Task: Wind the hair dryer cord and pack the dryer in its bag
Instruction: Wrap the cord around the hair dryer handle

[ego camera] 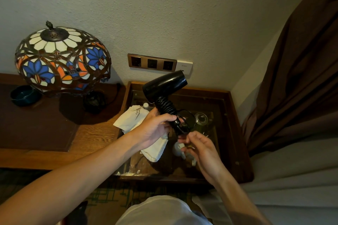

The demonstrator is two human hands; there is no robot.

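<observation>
The left hand [153,126] grips the glossy black hair dryer [164,86] by its cord-wrapped handle, above the glass-topped table [236,133]. The right hand [201,148] pinches what looks like the cord [165,105] end. The white cloth bag [131,117] lies crumpled beneath.

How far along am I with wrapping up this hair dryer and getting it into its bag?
Most of the cord is already coiled around the handle of the hair dryer. Your left hand grips the handle while your right hand works the last loose loop near the handle's end. Still to do: tuck that end in and slip the dryer into the white bag, which lies unused on the side table.
</observation>
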